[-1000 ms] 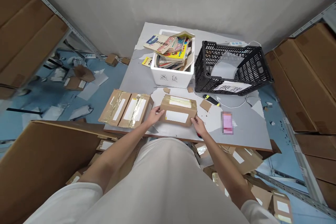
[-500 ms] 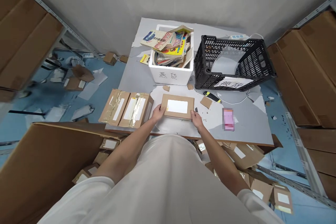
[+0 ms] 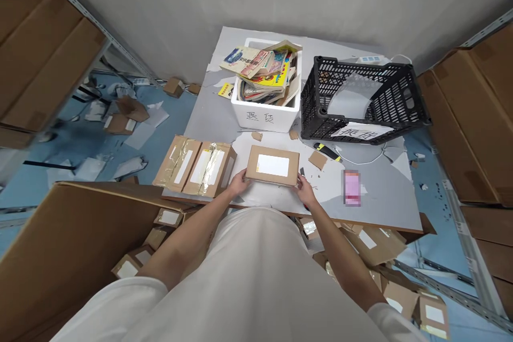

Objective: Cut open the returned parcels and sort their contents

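A flat brown cardboard box (image 3: 256, 173) with a white label on top is in front of me, at the table's near side. My left hand (image 3: 238, 183) grips its lower left corner, with the fingertips partly hidden under the edge. At the lower right corner my right hand (image 3: 305, 192) holds the box the same way. To the left stand two taped cardboard boxes, the nearer one (image 3: 225, 171) close to my left hand. A black and yellow box cutter (image 3: 327, 151) and a cardboard scrap (image 3: 318, 160) lie right of the held box.
Behind the box, a white foam bin (image 3: 266, 120) is heaped with books and magazines (image 3: 276, 79). A black plastic crate (image 3: 308, 112) stands beside it. A pink pixelated item (image 3: 352, 188) lies at right on the table (image 3: 385, 192). Large cartons and shelving flank both sides; labelled boxes lie below.
Both hands have slid lower on the box, toward its near corners, and the fingers now reach beneath it. The box's near side shows more. The whole view has shifted slightly.
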Available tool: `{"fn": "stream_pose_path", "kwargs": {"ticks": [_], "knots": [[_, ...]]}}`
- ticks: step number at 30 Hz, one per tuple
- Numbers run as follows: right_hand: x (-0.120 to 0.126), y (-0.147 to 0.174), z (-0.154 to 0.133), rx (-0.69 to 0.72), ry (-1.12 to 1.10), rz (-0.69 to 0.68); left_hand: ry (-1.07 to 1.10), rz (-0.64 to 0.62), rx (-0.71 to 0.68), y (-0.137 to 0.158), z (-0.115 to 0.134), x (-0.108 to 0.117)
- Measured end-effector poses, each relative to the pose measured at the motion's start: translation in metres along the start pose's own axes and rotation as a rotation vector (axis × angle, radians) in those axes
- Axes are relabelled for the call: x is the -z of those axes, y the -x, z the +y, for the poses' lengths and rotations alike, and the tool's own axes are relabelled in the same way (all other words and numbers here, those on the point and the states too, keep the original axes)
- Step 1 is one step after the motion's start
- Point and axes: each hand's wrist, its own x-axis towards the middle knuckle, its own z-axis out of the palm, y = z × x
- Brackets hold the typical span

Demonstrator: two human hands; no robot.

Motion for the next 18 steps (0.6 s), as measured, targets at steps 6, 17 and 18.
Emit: {"fn": "stream_pose_path", "kwargs": {"ticks": [6, 17, 18], "knots": [[-0.013, 0.001, -0.007, -0.04, -0.028, 0.038, -0.007, 0.003, -0.032, -0.001, 0.005, -0.005], [0.007, 0.024, -0.042, 0.093, 0.267, 0.07, -0.156, 0.12, -0.158, 0.029, 0.038, 0.011], [0.007, 0.025, -0.045, 0.096, 0.327, 0.089, -0.196, 0.149, -0.153, 0.03, 0.041, 0.011]]}}
